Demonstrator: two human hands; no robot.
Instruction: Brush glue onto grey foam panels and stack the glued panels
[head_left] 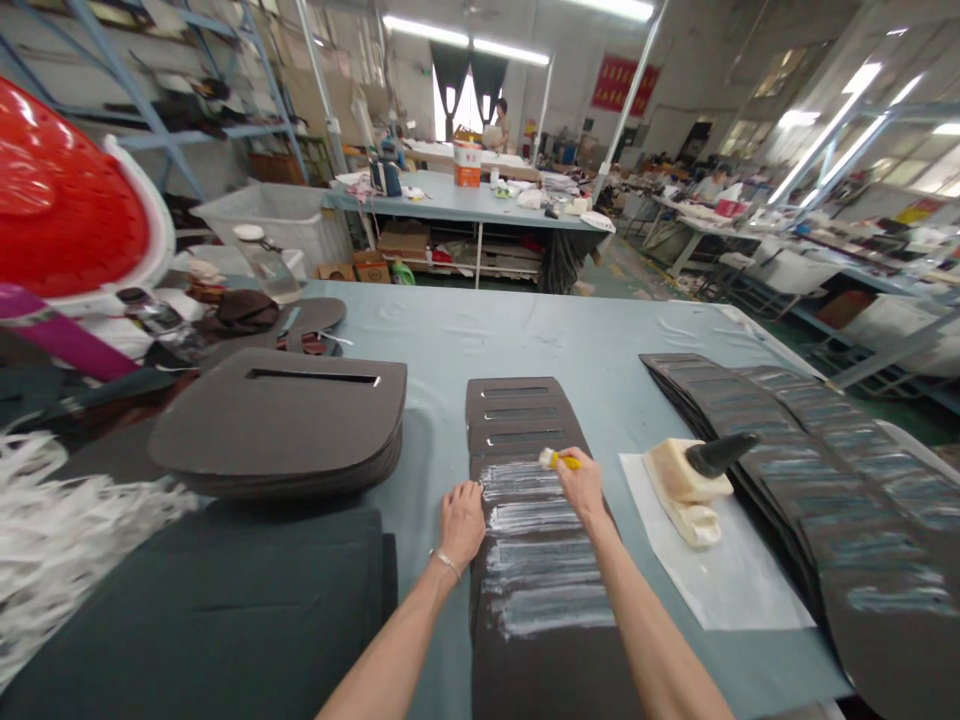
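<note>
Overlapping dark panels [540, 665] with narrow slots run down the table in front of me. White, wet-looking streaks cover the nearer slots, while the far slots show bare. My right hand [583, 490] is closed round a small brush [561, 459] with a yellow handle, its pale bristles at the panels just beyond the streaks. At the panels' left edge, my left hand [461, 522] has its fingers bent together against the edge. Right of the panels, a cream plastic container [679, 470] with a dark conical piece [721, 454] lies on a white sheet [652, 545].
On the left lie a stack of dark slotted pieces [285, 420], dark green sheets [285, 610] and white strips [67, 550]. More streaked panels [847, 480] overlap at right. A clear jar [268, 265] and a red basket [67, 200] stand at the back left of the blue table [585, 335].
</note>
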